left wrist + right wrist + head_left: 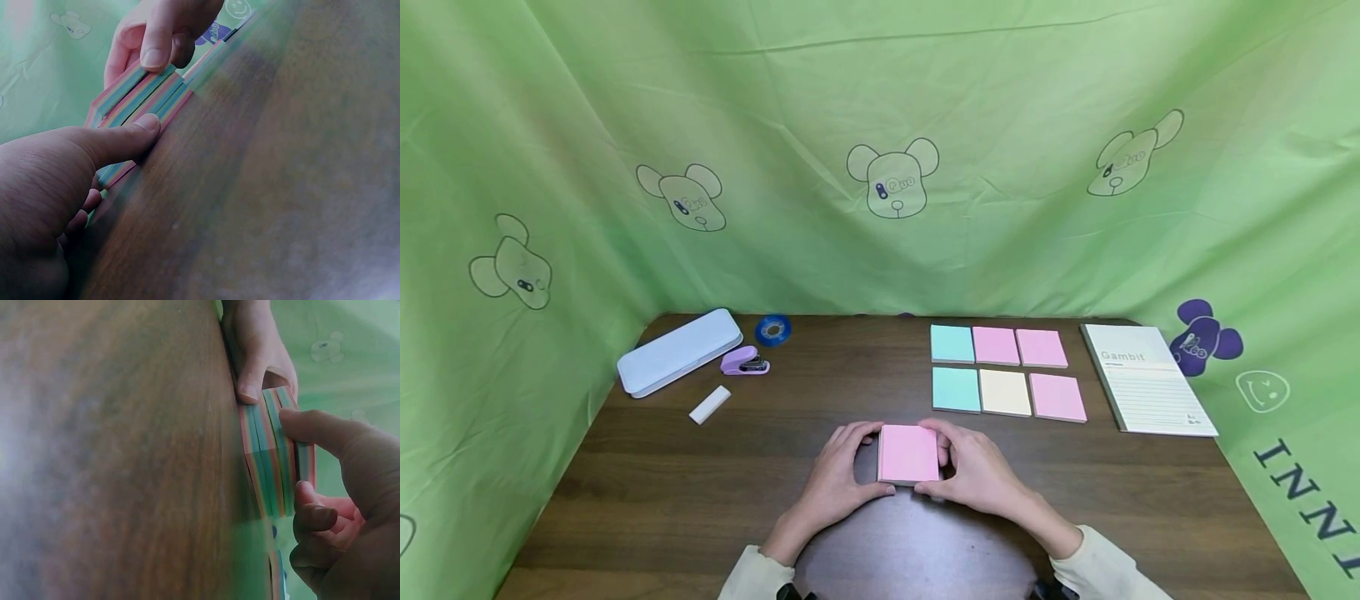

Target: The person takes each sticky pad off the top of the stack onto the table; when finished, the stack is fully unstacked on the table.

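Note:
A stack of sticky note pads (910, 453), pink on top, sits on the table between both hands. Its sides show pink, yellow and teal stripes in the left wrist view, where the pads (145, 97) are stacked several high. My left hand (837, 477) grips the left side, thumb along the front near the bottom and fingers towards the back. From the right, my right hand (981, 473) holds the upper part, its thumb on the front edge. In the right wrist view the pads (265, 456) are slightly out of line with each other.
Behind the hands at right lie two rows of sticky note pads, among them a teal pad (955, 389) and a cream pad (1004, 392). A notebook (1150, 383) lies farther right. At left are a pale case (679, 353), purple stapler (743, 361), blue tape roll (772, 330) and white eraser (710, 405).

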Tool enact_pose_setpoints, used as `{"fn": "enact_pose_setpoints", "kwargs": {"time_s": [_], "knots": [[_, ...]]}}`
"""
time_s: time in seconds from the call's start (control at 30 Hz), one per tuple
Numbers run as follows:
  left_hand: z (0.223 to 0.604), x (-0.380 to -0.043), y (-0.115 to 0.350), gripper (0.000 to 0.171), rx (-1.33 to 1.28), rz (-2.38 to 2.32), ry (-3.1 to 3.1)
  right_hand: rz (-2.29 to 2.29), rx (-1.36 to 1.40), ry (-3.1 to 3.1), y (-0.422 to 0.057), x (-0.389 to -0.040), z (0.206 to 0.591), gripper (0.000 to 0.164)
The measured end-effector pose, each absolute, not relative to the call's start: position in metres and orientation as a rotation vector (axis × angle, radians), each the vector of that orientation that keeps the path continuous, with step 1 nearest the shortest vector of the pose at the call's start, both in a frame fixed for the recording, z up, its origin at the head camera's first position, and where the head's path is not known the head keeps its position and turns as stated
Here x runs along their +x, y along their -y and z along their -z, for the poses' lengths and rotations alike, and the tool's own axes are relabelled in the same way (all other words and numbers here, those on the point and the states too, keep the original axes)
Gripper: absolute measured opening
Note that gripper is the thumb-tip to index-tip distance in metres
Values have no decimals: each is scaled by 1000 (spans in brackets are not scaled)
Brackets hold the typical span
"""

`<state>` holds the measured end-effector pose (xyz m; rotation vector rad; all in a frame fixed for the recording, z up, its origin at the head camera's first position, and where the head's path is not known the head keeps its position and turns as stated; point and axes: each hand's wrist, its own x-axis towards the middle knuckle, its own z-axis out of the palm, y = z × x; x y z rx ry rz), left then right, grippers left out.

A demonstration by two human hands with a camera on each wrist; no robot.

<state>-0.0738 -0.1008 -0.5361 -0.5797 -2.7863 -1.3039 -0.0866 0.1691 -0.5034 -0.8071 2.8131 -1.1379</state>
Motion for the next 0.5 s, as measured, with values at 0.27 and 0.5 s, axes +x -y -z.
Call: {"fn": "enact_pose_setpoints", "kwargs": {"time_s": [0.27, 0.5], "knots": [[537, -74, 100, 90, -571, 1309, 2794, 1272, -756, -2793, -192, -84, 502, 76], [536, -73, 101, 90, -568, 1290, 2803, 1264, -730, -2865, -219, -85, 505, 78]]}}
